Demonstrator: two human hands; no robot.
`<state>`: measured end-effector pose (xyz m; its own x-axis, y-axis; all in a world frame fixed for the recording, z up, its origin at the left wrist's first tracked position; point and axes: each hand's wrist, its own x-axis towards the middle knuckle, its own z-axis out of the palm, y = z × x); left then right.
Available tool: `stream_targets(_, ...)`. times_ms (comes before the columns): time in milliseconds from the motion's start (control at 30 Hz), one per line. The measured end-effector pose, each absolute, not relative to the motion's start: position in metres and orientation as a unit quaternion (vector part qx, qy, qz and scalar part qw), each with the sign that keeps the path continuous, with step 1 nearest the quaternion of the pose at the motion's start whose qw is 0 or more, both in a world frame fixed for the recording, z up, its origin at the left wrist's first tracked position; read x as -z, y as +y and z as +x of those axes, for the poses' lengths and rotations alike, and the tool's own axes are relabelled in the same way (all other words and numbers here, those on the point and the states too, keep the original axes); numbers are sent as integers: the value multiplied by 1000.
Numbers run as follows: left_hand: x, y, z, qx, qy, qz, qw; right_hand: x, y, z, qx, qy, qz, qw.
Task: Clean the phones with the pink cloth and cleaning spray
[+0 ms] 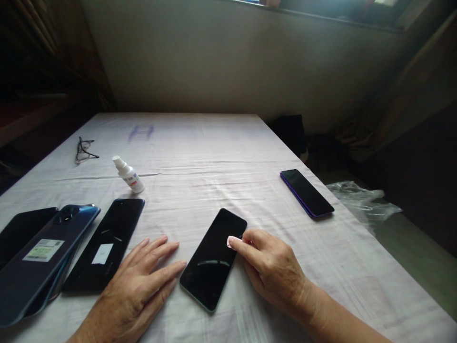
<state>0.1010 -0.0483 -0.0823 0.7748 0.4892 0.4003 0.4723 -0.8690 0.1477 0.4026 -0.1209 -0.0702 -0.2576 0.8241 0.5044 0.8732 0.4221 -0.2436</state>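
Observation:
A smartphone (213, 259) with a dark screen lies face up on the cloth between my hands. My right hand (273, 264) pinches a small white cloth or wipe (233, 241) at the phone's upper right edge; most of the wipe is hidden by the fingers. My left hand (143, 281) rests flat with fingers spread on the table, its thumb side close to the phone's left edge. Just left of that hand is a black phone (123, 221) bearing a small white sticker (102, 254).
A stack of phones lies at the left, the top one a blue phone (26, 281) with a label. A white spray bottle (130, 176) stands behind, with eyeglasses (84, 151) farther left. Another phone pair (307, 193) lies near the right table edge. Clear plastic (360, 197) is beyond it.

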Motion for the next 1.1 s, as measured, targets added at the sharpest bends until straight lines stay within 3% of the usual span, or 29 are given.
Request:
stream_targets(633, 94, -54, 99, -217, 274, 935, 59, 70, -120, 398, 51, -804, -526, 275)
stream_targets(933, 95, -53, 99, -223, 275, 933, 61, 54, -115, 390, 61, -810, -558, 169)
stream_targets(1100, 95, -53, 101, -224, 283, 930, 73, 57, -121, 374, 35, -826, -534, 176)
